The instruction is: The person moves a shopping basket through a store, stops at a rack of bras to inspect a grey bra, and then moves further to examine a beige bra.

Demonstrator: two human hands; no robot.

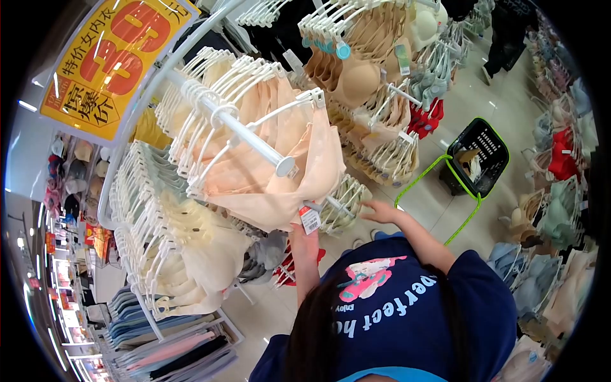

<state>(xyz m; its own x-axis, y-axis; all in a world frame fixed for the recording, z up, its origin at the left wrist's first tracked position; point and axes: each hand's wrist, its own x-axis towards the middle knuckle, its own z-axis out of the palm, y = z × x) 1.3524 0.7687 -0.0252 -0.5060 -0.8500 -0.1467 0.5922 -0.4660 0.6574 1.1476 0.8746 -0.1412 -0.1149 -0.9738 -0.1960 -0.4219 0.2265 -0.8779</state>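
A row of peach bras (273, 137) hangs on white hangers from a metal display arm (245, 130) in front of me. A white and red price tag (310, 221) hangs at the lower edge of the nearest bra. My left hand (304, 240) is raised beneath that bra, its fingers closed at the tag and partly hidden behind it. To the right, my right hand (380, 211) is held out with fingers stretched and holding nothing. It is nearest to a lower row of pale green bras (344, 207).
A black shopping basket (493, 149) with a green handle stands on the tiled floor (420, 213) to the right, some items inside. Cream bras (210, 254) hang at left, beige ones (356, 83) behind. A yellow price sign (114, 63) is at upper left. More bras (534, 286) line the right side.
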